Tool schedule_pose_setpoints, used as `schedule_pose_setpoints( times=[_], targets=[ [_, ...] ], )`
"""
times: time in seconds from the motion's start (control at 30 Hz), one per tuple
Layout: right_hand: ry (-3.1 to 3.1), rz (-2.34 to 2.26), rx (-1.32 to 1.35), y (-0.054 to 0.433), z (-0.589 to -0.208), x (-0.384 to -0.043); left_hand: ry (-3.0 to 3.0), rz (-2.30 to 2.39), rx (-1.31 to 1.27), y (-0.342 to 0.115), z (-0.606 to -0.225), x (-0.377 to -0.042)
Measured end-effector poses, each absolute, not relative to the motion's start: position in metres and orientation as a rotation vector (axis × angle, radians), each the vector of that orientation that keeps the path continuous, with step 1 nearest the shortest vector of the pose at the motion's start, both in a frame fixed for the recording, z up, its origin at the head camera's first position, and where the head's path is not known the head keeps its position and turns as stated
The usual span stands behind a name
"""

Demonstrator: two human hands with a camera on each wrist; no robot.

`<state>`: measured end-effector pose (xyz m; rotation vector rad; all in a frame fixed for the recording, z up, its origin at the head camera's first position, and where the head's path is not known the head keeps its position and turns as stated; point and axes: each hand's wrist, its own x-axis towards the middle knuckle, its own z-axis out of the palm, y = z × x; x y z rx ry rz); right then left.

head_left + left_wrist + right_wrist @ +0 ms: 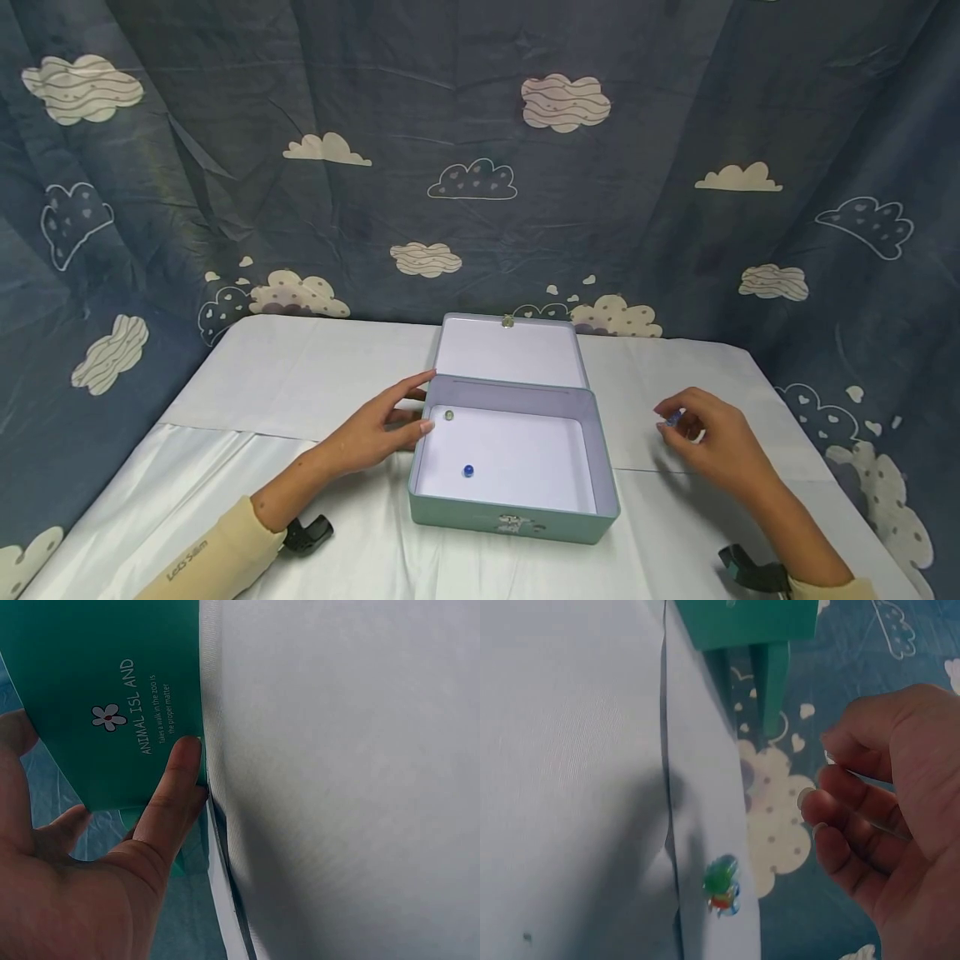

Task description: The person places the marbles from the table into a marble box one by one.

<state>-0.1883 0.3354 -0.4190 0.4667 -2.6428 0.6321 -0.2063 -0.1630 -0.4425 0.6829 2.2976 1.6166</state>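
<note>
A green tin box (517,523) with a white inside stands with its hinged lid (510,350) folded back. Inside lie a blue marble (468,472) and a yellowish-green marble (449,415), apart from each other. My left hand (367,435) rests against the box's left side, thumb and fingers spread; in the left wrist view a fingertip touches the lettered green wall (112,690). To the right of the box, my right hand (712,437) hovers with loosely bent fingers. Beyond its fingertips, a small cluster of shiny coloured glass pieces (721,885) appears on the white cloth, blurred.
A white cloth (300,367) with fold lines covers the table. Behind and at both sides hangs a dark blue curtain (375,83) with cloud prints. A black wrist camera (306,535) sits at the left cuff.
</note>
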Motion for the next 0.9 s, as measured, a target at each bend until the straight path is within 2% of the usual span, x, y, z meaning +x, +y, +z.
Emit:
schedule_pose_setpoints(
  times=[0.9],
  targets=[
    [-2.775, 0.625, 0.184, 0.379, -0.442, -0.200, 2.302, 1.612, 0.680, -0.163, -0.442, -0.207]
  ],
)
